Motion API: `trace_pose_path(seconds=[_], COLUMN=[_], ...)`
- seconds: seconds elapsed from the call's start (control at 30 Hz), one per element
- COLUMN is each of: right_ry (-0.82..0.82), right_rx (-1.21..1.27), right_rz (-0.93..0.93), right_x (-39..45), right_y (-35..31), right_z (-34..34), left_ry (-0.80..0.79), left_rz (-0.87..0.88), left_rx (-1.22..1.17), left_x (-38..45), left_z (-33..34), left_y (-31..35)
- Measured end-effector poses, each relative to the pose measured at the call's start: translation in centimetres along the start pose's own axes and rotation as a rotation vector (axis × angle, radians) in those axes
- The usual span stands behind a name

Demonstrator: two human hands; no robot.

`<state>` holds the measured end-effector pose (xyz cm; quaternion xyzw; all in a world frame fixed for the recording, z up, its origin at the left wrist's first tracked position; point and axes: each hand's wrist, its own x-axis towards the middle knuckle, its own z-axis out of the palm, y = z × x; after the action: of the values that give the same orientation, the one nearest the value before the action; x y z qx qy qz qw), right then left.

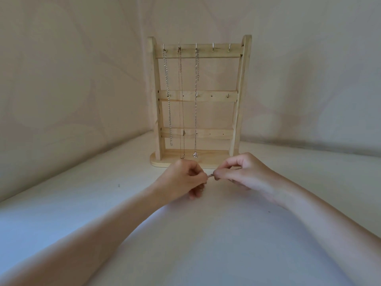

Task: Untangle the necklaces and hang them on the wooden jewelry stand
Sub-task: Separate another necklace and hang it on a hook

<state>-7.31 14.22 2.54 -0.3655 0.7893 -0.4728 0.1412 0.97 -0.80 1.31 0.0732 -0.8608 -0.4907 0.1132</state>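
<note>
1. No brand, label or readable writing shows on anything here; the stand's wood is bare and the necklaces carry no tags that I can make out.
2. My left hand point(183, 178) has its fingers curled in, thumb and fingertips pinching one end of a small bunched chain point(210, 176).
3. My right hand point(241, 172) faces it with its fingers curled too, pinching the other end, so the two hands nearly touch and only a short bit of metal shows between them.
4. That chain looks dull and pinkish-grey; its links are too small to tell apart, and most of it is hidden in my fingers.
5. Both hands sit low over the pale, smooth table point(206, 244), my bare forearms angling in from either side.
6. Just beyond my knuckles stands the wooden jewelry stand point(239, 100): light unfinished pine, two tall side posts, flat crossbars, a rounded base and small metal hooks along the top bar.
7. Up past my left hand a chunky silver link chain point(168, 96) hangs from the leftmost hook.
8. Beside it hangs a fine, rosy thin chain point(181, 89), its lowest loop reaching the base just above my left knuckles.
9. The third hook holds a slim silver pendant necklace point(195, 112), with a small heart-like charm near the base between my hands.
10. The two hooks above my right hand are bare.
11. Behind everything is a cream wall point(72, 69) with faint large shapes.
</note>
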Motion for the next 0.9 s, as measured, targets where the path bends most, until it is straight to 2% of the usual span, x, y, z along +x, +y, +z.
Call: trace_pose_path(seconds=[0.1, 0.17, 0.3, 0.5, 0.67, 0.9], right_ry=[-0.022, -0.037, 0.007, 0.069, 0.095, 0.084], right_rx=[0.051, 0.060, 0.042, 0.101, 0.127, 0.251], right_rz=[0.014, 0.030, 0.038, 0.115, 0.108, 0.044], right_x=[-0.1, -0.1, 0.0, 0.2, 0.1, 0.1], right_y=[-0.3, -0.3, 0.1, 0.2, -0.2, 0.1], right_z=[0.0, 0.2, 0.6, 1.5, 2.1, 2.2], left_ry=[-0.062, -0.098, -0.098, -0.041, -0.030, 0.000], left_rz=[-0.015, -0.002, 0.045, 0.141, 0.146, 0.018], left_rx=[-0.225, -0.287, -0.238, -0.004, -0.069, -0.112], left_x=[0.0, -0.1, -0.2, 0.0, -0.2, -0.3], left_z=[0.0, 0.1, 0.5, 0.4, 0.7, 0.2], left_y=[0.3, 0.5, 0.2, -0.4, 0.3, 0.3])
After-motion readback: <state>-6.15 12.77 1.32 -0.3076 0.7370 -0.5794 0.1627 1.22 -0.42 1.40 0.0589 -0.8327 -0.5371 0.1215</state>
